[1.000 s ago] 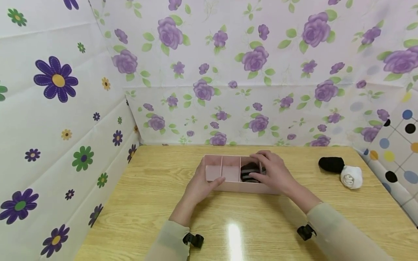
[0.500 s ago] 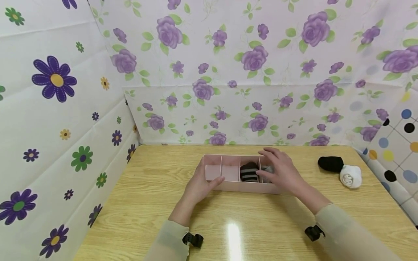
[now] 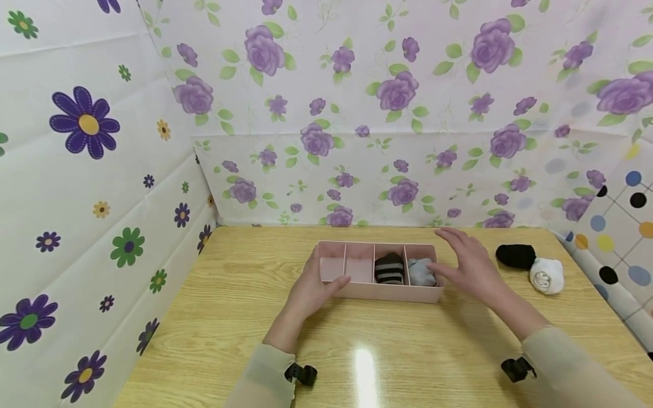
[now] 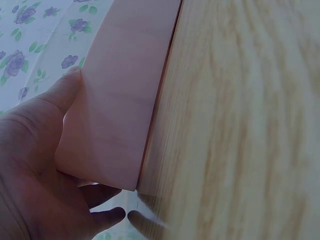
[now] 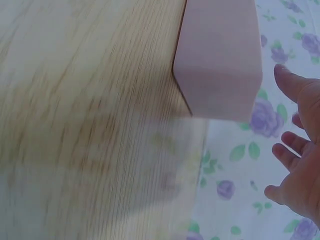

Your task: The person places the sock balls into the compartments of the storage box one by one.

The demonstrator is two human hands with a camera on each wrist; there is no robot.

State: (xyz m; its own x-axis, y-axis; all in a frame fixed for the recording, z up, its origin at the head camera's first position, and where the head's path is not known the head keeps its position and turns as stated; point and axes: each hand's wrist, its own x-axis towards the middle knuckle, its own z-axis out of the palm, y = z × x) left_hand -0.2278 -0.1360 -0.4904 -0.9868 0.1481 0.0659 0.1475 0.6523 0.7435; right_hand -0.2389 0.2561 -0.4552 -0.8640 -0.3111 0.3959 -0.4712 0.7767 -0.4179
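A pink divided storage box [image 3: 380, 292] sits on the table, its compartments in a row. My left hand [image 3: 312, 289] holds its left end, thumb over the front rim and fingers round the end wall; the left wrist view shows the thumb [image 4: 72, 80] at the rim. Rolled striped socks [image 3: 389, 269], black and grey, fill the third compartment from the left. In the rightmost one lie rolled light grey socks [image 3: 421, 272]. Beside the box's right end, my right hand [image 3: 474, 271] hovers with fingers spread and holds nothing.
At the table's right lie a black rolled sock bundle [image 3: 516, 256] and a white one [image 3: 547, 276], side by side. The wooden table [image 3: 255, 272] meets a flowered cloth wall [image 3: 316, 170] at the back.
My right hand has moved rightward from the striped socks, past the grey ones, to beyond the box's right end, uncovering both bundles. The left hand has stayed on the box.
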